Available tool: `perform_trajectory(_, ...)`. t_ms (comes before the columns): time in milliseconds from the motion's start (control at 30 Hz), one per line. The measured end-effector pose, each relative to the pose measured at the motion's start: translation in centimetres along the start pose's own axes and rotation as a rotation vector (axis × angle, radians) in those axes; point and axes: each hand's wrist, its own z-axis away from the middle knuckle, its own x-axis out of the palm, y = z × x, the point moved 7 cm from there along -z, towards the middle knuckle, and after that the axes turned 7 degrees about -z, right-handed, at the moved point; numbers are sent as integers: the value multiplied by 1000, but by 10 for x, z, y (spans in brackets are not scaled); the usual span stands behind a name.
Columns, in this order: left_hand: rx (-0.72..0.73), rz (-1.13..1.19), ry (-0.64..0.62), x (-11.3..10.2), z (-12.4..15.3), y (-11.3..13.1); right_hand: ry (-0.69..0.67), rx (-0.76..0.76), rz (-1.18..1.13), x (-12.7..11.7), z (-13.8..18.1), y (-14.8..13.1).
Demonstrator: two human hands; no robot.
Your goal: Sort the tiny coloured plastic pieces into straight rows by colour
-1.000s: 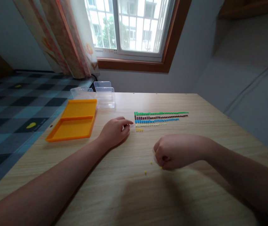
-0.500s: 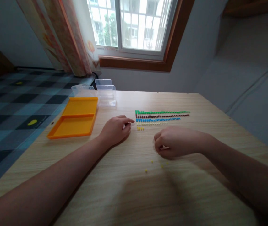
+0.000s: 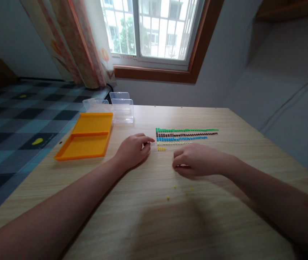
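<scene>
Rows of tiny building blocks lie lined up on the table: a green row [image 3: 170,130], a dark red row [image 3: 167,135], a blue row [image 3: 170,139], a pale cream row [image 3: 170,143] and a short yellow row [image 3: 161,149]. My left hand [image 3: 133,150] rests beside the rows' left ends, index finger stretched out and thumb apart, with nothing visible in it. Just right of the yellow row, my right hand [image 3: 190,159] is closed in a pinch; what its fingertips hold is hidden. Several loose yellow blocks [image 3: 168,198] are scattered nearer me.
An orange tray-like case [image 3: 103,146] lies open at the table's left. Behind it stand clear plastic boxes [image 3: 122,112] with raised lids. A checked bedspread [image 3: 15,119] borders the table [image 3: 132,216] on the left, and a window [image 3: 161,32] is beyond.
My right hand has moved slightly left and away from me, closer to the yellow row, still pinched. My left hand and the blocks have stayed put.
</scene>
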Motion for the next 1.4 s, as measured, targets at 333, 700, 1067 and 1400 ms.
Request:
perform_trajectory(333,8,5,-7,1,0,-1,31,17,-156,-6,1,12)
perform_trajectory(700,-2,7,-12,2,0,-1,62,21,-191,4,-3,12)
perform_trajectory(1067,-30,15,-31,4,-1,-2,429,420,-224,3,-19,55)
perform_trajectory(1400,-27,-11,-34,5,1,-3,465,467,-305,6,-23,66)
